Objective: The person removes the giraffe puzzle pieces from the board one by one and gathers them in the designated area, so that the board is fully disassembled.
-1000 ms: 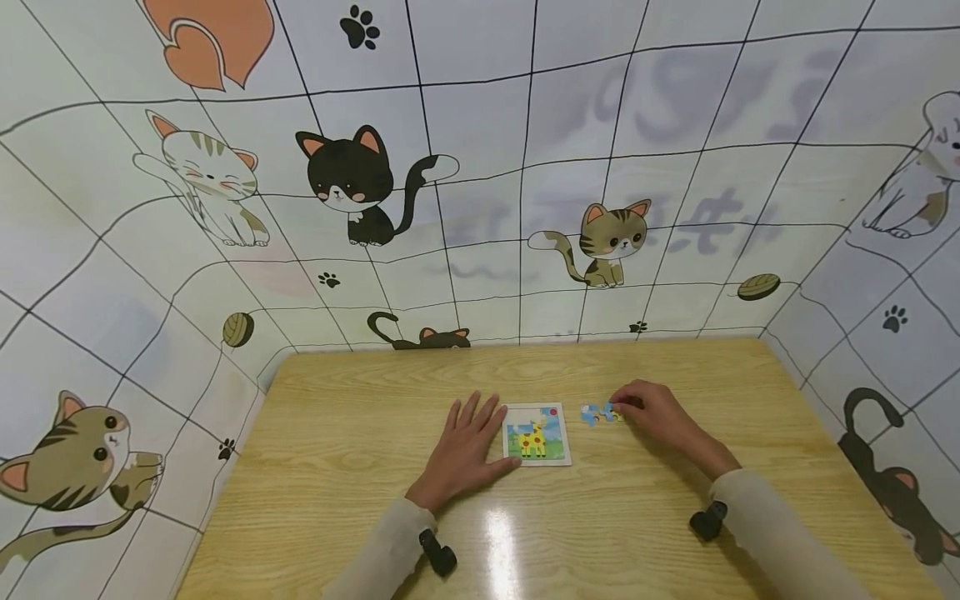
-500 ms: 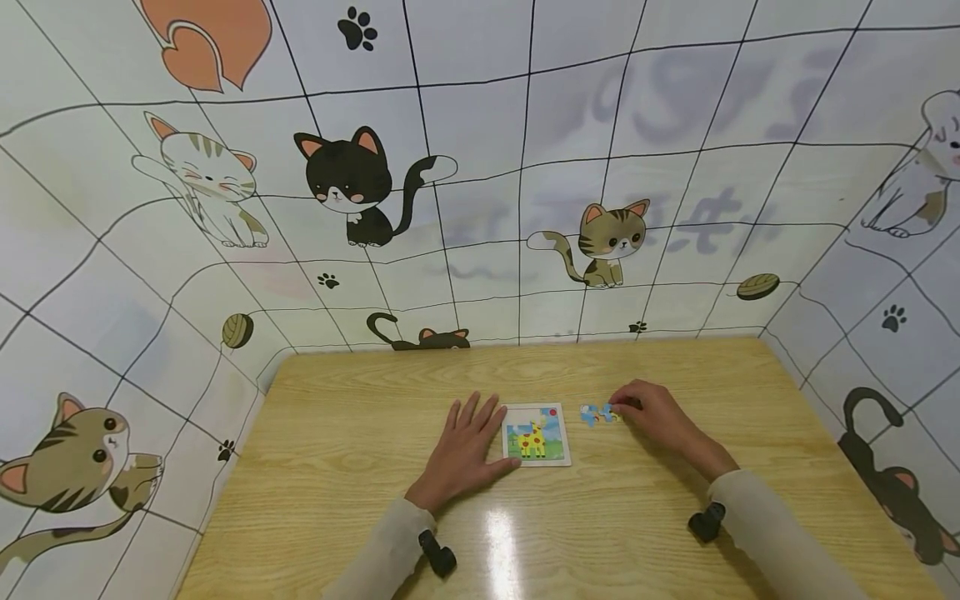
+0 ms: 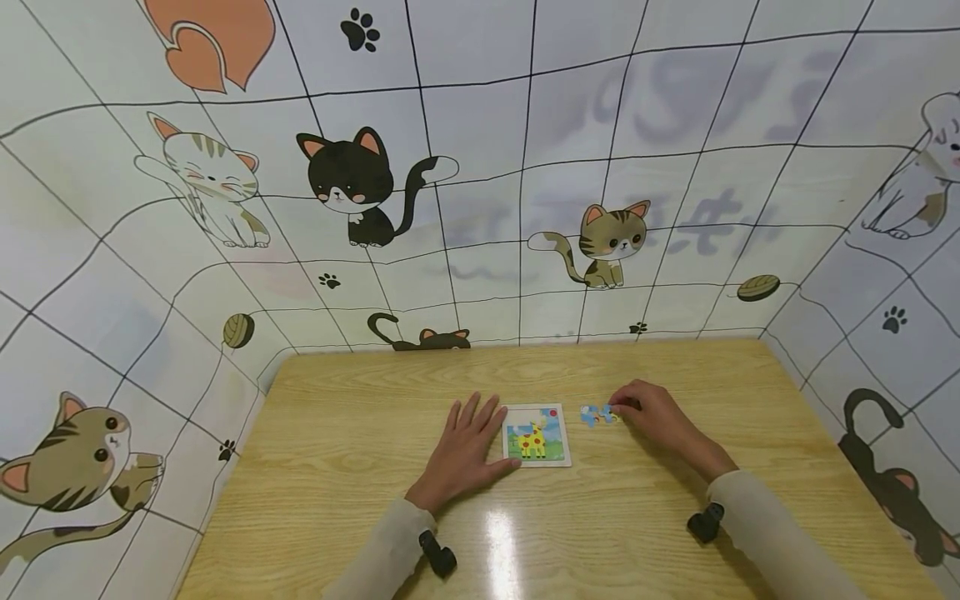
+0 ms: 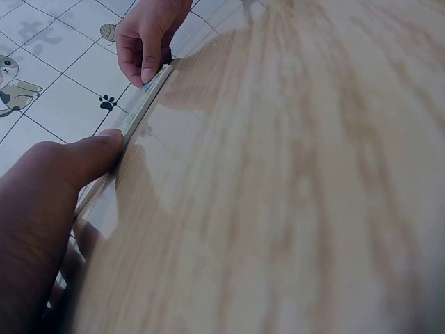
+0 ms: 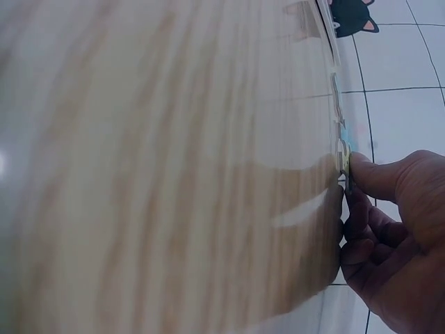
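Observation:
In the head view, a small jigsaw puzzle tray [image 3: 525, 413] with a pale rim lies on the table. A yellow giraffe picture fills much of it; the upper part shows pale. My left hand [image 3: 465, 448] rests flat beside its left side, fingers spread, with the thumb [image 4: 104, 148] touching the frame. Right of the tray lies a blue puzzle piece [image 3: 589, 415]. Just beyond that, my right hand [image 3: 662, 418] pinches another blue-and-yellow puzzle piece [image 3: 608, 412] between thumb and fingers, low at the tabletop. The fingers partly cover this piece.
The wood-grain table [image 3: 360, 433] meets a white wall [image 3: 480, 208] printed with cats and grid lines at the back and sides. Each wrist wears a black camera, such as the left wrist camera [image 3: 437, 553]. A light reflection shines on the near tabletop.

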### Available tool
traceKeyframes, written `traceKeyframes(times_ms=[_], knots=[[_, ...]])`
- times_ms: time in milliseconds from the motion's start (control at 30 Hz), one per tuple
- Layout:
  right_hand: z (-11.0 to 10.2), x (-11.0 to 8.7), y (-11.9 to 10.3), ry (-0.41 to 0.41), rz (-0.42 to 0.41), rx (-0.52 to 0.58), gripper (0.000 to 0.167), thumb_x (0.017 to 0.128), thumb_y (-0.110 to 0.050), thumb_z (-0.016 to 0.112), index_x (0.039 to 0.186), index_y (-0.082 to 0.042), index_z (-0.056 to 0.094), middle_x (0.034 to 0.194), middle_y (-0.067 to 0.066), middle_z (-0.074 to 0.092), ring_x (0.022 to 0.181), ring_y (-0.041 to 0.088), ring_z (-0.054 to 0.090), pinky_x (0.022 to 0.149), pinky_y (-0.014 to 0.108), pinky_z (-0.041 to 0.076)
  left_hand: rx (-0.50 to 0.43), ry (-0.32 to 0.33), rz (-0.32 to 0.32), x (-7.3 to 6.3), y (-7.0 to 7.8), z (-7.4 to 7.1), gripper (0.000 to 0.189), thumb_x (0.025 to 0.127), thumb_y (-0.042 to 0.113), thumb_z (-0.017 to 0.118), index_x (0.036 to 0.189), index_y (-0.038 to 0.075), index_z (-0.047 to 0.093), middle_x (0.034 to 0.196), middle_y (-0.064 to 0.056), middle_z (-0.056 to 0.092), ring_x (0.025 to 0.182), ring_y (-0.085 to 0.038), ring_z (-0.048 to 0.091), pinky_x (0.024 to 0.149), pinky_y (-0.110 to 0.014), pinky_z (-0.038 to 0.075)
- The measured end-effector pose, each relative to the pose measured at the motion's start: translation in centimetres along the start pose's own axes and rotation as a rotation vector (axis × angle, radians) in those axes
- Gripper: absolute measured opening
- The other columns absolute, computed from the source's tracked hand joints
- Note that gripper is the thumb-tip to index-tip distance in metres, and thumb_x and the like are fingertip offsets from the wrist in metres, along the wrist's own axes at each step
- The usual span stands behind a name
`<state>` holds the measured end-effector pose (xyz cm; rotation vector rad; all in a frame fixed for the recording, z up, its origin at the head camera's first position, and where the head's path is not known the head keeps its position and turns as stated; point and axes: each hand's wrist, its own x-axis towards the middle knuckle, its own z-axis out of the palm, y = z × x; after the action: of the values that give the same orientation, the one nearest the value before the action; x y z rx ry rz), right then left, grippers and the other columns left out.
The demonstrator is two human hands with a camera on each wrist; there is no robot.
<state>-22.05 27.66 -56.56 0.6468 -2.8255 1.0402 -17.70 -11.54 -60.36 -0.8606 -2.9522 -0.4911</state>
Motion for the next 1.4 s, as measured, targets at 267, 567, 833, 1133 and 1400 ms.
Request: traceKeyframes(times_ms=[267, 567, 833, 1133, 1400], knots=[[0.0, -0.3, -0.2, 0.016, -0.015, -0.004, 0.009, 0.099, -0.001, 0.080, 0.104, -0.009, 0.083, 0.098, 0.001, 0.074, 0.084, 0.010, 0.063, 0.072, 0.031, 0.055, -0.006, -0.009, -0.003, -0.1, 0.3, -0.3, 0.097, 0.102, 0.081, 0.048, 0.175, 0.018, 0.035, 0.184, -0.003, 0.021, 0.171, -0.035, 0.010, 0.136, -0.061, 0.004], [0.0, -0.6, -0.2, 0.028, 0.010, 0.006, 0.009, 0.102, -0.002, 0.077, 0.108, -0.007, 0.082, 0.101, 0.002, 0.073, 0.084, 0.011, 0.060, 0.072, 0.031, 0.053, -0.033, -0.016, -0.003, 0.1, 0.0, 0.1, 0.098, 0.102, 0.083, 0.045, 0.176, 0.020, 0.032, 0.185, -0.002, 0.019, 0.172, -0.033, 0.007, 0.136, -0.059, 0.002], [0.9, -0.3, -1.3, 0.052, -0.042, 0.049, 0.011, 0.101, -0.002, 0.079, 0.111, -0.004, 0.082, 0.103, 0.001, 0.075, 0.089, 0.013, 0.065, 0.077, 0.032, 0.057, -0.013, -0.024, -0.001, 0.1, 0.0, -0.2, 0.096, 0.103, 0.080, 0.047, 0.176, 0.019, 0.032, 0.184, -0.004, 0.020, 0.171, -0.034, 0.007, 0.136, -0.060, 0.003], [2.0, 0.9, -3.7, -0.045, -0.043, 0.082, 0.009, 0.104, -0.007, 0.077, 0.110, -0.005, 0.082, 0.103, -0.001, 0.073, 0.088, 0.010, 0.060, 0.076, 0.032, 0.054, -0.024, -0.009, -0.003, 0.0, 0.0, -0.4, 0.097, 0.102, 0.079, 0.050, 0.175, 0.018, 0.033, 0.184, -0.005, 0.022, 0.171, -0.035, 0.009, 0.136, -0.061, 0.004], [2.8, 2.2, -5.8, -0.108, -0.047, 0.035, 0.010, 0.106, -0.009, 0.075, 0.111, -0.006, 0.082, 0.103, 0.000, 0.071, 0.088, 0.012, 0.059, 0.076, 0.035, 0.054, -0.022, -0.021, -0.005, -0.1, 0.5, -0.8, 0.097, 0.102, 0.079, 0.049, 0.175, 0.018, 0.033, 0.184, -0.005, 0.021, 0.171, -0.035, 0.009, 0.136, -0.061, 0.003]])
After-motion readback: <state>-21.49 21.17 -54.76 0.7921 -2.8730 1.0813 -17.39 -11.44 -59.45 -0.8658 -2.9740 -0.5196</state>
